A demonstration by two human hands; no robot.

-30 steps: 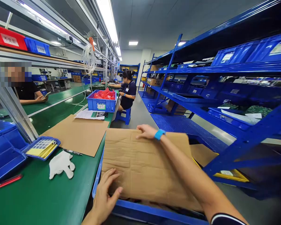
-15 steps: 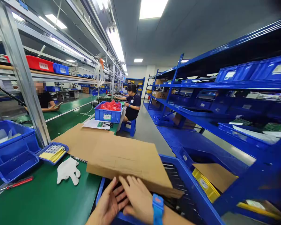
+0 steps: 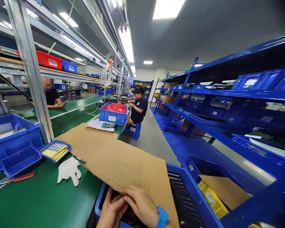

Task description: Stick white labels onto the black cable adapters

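Note:
A large brown cardboard sheet [image 3: 133,167] lies partly on the green bench and partly over a blue bin [image 3: 192,190]. My right hand [image 3: 141,202], with a blue wristband [image 3: 162,217], rests at the sheet's near edge, its fingers curled over it. Close beside it, my left hand [image 3: 112,209] is closed with bent fingers, its fingertips meeting those of the right hand beneath the edge. Whatever lies between the left fingers is hidden. Dark slotted rows [image 3: 182,196] show inside the bin, right of the cardboard.
On the green bench [image 3: 61,202] lie a white glove [image 3: 68,171], a marker [image 3: 79,159], a red-handled tool [image 3: 21,178] and a small tray [image 3: 55,150] of yellow cards. A blue crate [image 3: 112,114] holds red bags. Blue shelving [image 3: 204,120] stands right; a co-worker [image 3: 139,106] sits ahead.
The cardboard's raised near flap has flattened downward. My hands have drawn together and their fingers have curled at its edge. The view has turned slightly left.

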